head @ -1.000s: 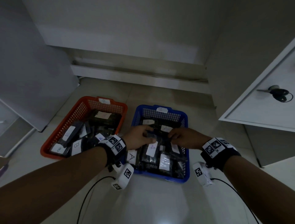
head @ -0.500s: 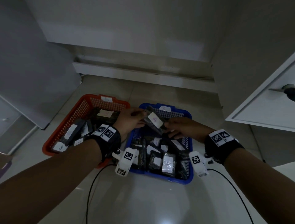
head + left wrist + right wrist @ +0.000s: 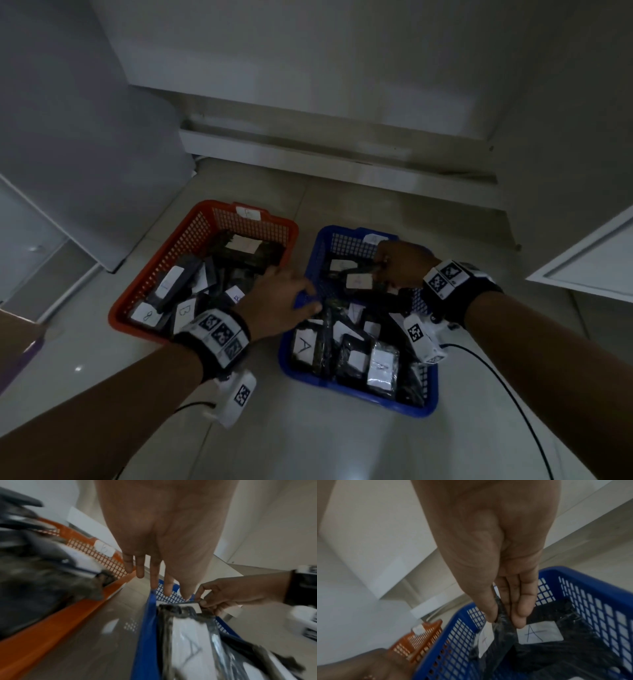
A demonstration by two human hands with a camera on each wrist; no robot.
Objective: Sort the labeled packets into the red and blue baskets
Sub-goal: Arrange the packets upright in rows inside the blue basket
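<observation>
Two mesh baskets sit side by side on the floor, the red basket (image 3: 161, 270) left and the blue basket (image 3: 359, 390) right, both holding dark packets with white labels. My right hand (image 3: 399, 263) pinches a dark packet (image 3: 358, 281) by its edge over the far part of the blue basket; the pinched packet (image 3: 502, 632) hangs between thumb and fingers. My left hand (image 3: 284, 301) hovers with straight fingers over the gap between the baskets, holding nothing. In the left wrist view its fingers (image 3: 154, 574) point past the blue basket's rim (image 3: 147, 615).
Cabinet doors stand at the left (image 3: 85, 171) and right (image 3: 582, 260). A white ledge (image 3: 342, 154) runs along the wall behind the baskets. Cables (image 3: 507, 394) trail from both wrist cameras across the glossy tile floor near me.
Both hands held the packet up together half a second ago. Now the left hand has let go and drawn back left, while the right hand lowers the packet into the blue basket.
</observation>
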